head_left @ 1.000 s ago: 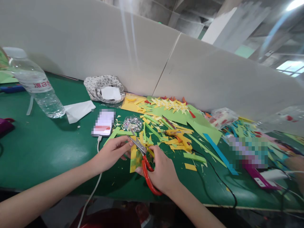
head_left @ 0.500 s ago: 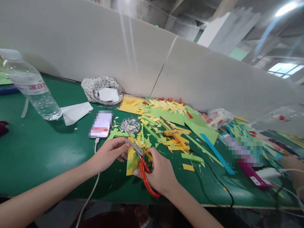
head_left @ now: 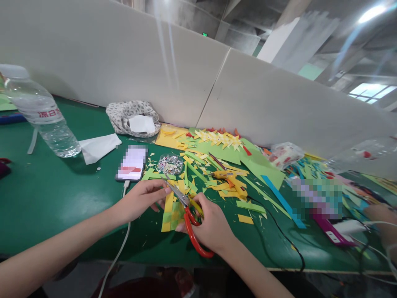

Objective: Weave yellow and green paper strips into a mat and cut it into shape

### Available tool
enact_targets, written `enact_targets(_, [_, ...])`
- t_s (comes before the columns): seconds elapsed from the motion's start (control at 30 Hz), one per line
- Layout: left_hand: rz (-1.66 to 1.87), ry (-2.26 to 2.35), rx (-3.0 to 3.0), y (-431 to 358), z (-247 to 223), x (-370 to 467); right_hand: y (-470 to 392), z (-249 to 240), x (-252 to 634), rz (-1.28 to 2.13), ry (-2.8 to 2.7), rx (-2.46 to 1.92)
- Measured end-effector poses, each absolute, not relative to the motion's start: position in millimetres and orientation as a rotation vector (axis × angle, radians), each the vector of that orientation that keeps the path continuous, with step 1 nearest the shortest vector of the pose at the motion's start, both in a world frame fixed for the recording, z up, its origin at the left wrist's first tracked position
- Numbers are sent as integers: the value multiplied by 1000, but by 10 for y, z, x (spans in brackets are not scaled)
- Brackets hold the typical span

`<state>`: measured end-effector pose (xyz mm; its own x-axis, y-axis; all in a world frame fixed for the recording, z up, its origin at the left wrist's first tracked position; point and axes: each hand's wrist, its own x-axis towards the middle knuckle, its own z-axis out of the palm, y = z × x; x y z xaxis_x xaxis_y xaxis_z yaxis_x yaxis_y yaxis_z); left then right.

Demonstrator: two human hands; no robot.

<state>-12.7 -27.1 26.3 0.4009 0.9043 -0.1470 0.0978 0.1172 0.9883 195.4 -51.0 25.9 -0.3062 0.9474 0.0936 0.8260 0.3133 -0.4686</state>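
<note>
My right hand point(head_left: 213, 225) is closed around red-handled scissors point(head_left: 195, 238), whose metal blades point up and to the left. A yellow piece point(head_left: 196, 207) shows between its fingers, partly covered by the hand. My left hand point(head_left: 144, 198) is closed in a pinch beside the blade tips; what its fingertips hold is too small to make out. Under the blades, between both hands, is a woven yellow and green paper piece point(head_left: 169, 219), its right side touching my right fingertips. Just beyond lie a clear tray of small beady bits point(head_left: 170, 164) and paper scraps point(head_left: 198, 169).
A yellow glue gun point(head_left: 232, 184) with a black cord lies right of the scraps. A phone point(head_left: 132, 163) charges at left, near a water bottle point(head_left: 46, 111). Woven paper shapes point(head_left: 218, 138) rest by the partition. Another person's hand point(head_left: 383, 223) is at far right beside a purple power strip point(head_left: 330, 229).
The scissors have shifted slightly down and right with my right hand. The woven paper has tilted and moved a little left, showing more of its green strips. My left hand stays nearly still.
</note>
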Motion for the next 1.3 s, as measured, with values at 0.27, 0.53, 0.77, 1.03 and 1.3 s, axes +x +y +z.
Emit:
enact_targets(0.27, [742, 1013, 1359, -264, 304, -141, -481, 260, 1971, 579, -2190, -1568])
enact_targets(0.53, [734, 1024, 1375, -259, 238, -134, -480, 238, 1975, 624, -2071, -1565])
enact_targets(0.77, [815, 1121, 1182, -222, 234, -120, -375, 220, 2074, 607, -1826, -1550])
enact_targets(1.03, [895, 1119, 878, -195, 95, -125, -364, 174, 2073, 644, -1794, -1557])
enact_targets(1.3, [886, 1225, 1008, -183, 63, -116, -399, 185, 2027, 522, -1866, -1637])
